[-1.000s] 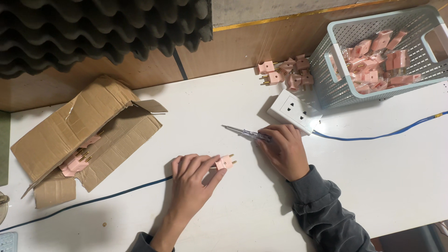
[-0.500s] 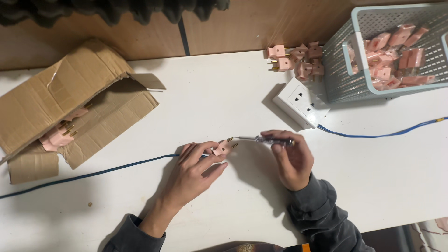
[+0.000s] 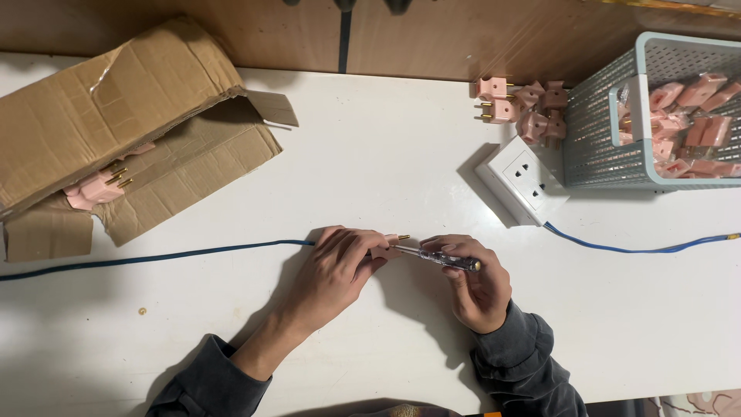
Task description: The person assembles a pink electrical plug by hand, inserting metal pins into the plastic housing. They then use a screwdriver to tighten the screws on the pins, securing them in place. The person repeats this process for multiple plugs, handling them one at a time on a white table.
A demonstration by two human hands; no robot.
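Pink plug (image 3: 384, 248) pinched steady on table (image 3: 370, 170) by left hand (image 3: 336, 270) so right hand (image 3: 471, 282), fingers wrapped round screwdriver (image 3: 440, 259), reaches its screw.

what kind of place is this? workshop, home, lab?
Probably a small assembly or test bench: a basket of pink plugs, a white socket block on a blue cable, and a screwdriver at one plug.

Cardboard box (image 3: 116, 131) far left, basket (image 3: 610, 147) far right — socket block (image 3: 523, 180) just left of the basket.
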